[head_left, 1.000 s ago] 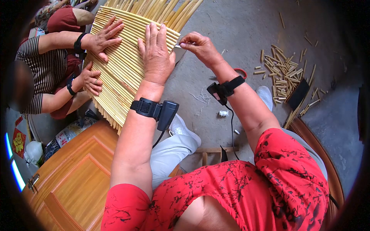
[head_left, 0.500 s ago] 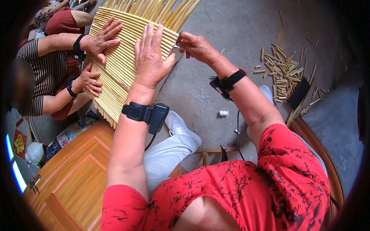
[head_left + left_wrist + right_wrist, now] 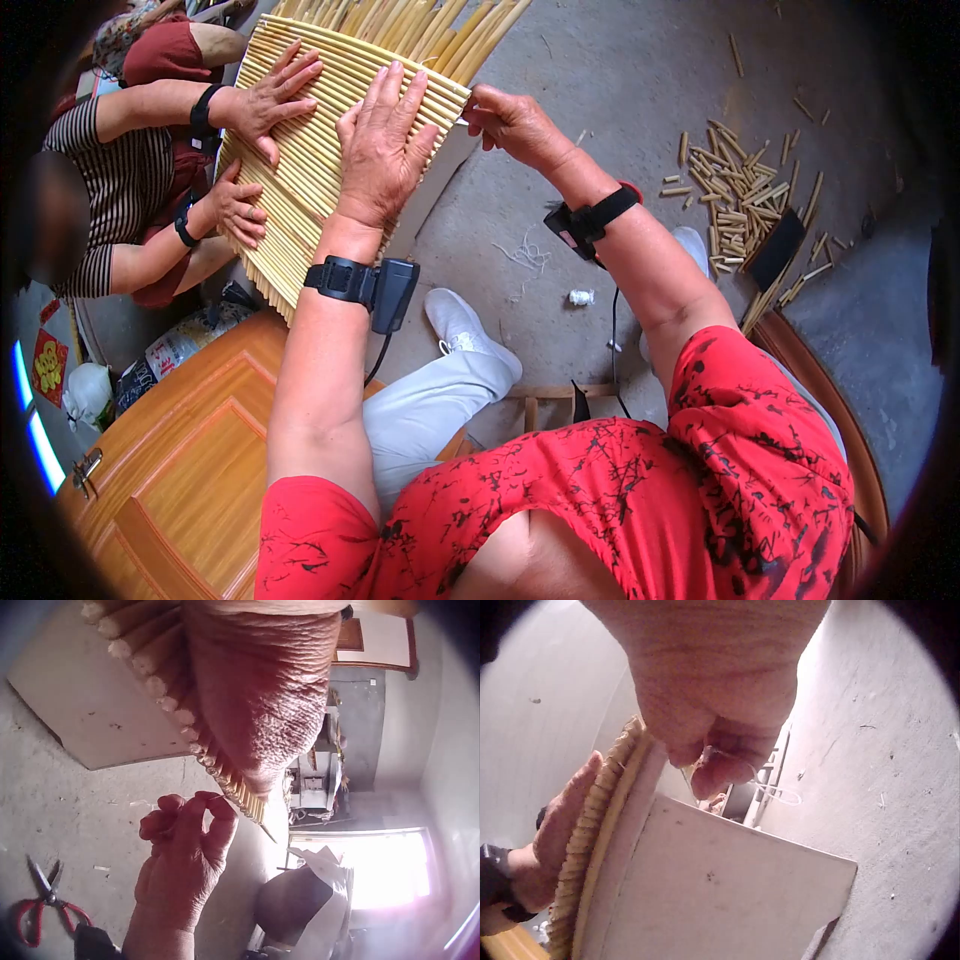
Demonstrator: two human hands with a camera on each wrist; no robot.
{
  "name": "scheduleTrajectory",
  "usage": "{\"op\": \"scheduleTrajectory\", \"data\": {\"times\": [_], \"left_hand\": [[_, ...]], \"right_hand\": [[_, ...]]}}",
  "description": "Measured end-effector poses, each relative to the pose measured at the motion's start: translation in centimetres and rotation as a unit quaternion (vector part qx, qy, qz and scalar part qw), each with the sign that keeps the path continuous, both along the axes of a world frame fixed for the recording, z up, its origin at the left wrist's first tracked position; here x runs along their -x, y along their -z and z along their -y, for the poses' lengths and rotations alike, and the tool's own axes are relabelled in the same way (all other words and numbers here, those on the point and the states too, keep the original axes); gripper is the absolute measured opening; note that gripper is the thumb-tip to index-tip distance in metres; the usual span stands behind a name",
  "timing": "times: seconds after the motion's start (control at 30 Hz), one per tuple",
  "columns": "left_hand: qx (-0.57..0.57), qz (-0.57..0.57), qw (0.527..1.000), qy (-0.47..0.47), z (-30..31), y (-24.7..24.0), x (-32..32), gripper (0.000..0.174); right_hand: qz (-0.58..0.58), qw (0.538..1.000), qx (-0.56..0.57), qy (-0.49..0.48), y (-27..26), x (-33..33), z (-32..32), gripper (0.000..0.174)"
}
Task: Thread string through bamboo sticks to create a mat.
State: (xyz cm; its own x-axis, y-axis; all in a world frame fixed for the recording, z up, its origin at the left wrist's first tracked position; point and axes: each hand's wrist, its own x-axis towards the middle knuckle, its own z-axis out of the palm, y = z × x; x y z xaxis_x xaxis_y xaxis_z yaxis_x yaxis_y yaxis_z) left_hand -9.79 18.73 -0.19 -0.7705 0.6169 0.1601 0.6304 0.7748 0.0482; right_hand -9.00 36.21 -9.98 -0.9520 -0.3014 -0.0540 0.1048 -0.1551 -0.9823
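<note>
A mat of pale reed stalks (image 3: 312, 155) laid side by side slopes in front of me. My left hand (image 3: 385, 150) rests on its top near the right end, palm down with fingers extended. Just off the mat's right edge, my right hand (image 3: 520, 125) has its fingers curled. In the left wrist view that right hand (image 3: 184, 855) pinches a thin thread beside the cut stalk ends (image 3: 191, 727). A loop of white string (image 3: 784, 796) trails from its fingers in the right wrist view. Another person's hands, one of them the upper hand (image 3: 268, 100), lie on the mat's left part.
A white board (image 3: 735, 877) stands under the mat. Red-handled scissors (image 3: 49, 898) lie on the floor. A spool of white string (image 3: 580, 297), loose string (image 3: 525, 255) and a pile of cut stalk pieces (image 3: 735, 190) are to the right. A wooden door panel (image 3: 200, 450) lies at lower left.
My left hand has slid a little left and toward me on the mat, thumb now over the stalks. My right hand has turned over, with its fingertips now in at the mat's edge.
</note>
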Motion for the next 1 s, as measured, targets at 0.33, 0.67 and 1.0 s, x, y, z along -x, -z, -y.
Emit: {"op": "scheduleTrajectory", "data": {"times": [0.33, 0.67, 1.0], "left_hand": [[-0.008, 0.020, 0.999, -0.028, 0.2, 0.9, 0.0, 0.070], [-0.027, 0.063, 0.998, -0.009, 0.9, 0.4, 0.8, 0.048], [0.030, 0.012, 0.999, 0.031, 1.0, 0.5, 0.5, 0.072]], "right_hand": [[-0.019, 0.999, -0.028, 0.040, 0.0, -1.1, -0.2, 0.005], [0.099, 0.976, -0.103, -0.163, -0.1, 1.5, -11.9, 0.009], [0.030, 0.945, 0.315, 0.077, 3.0, 2.6, -13.7, 0.014]]}}
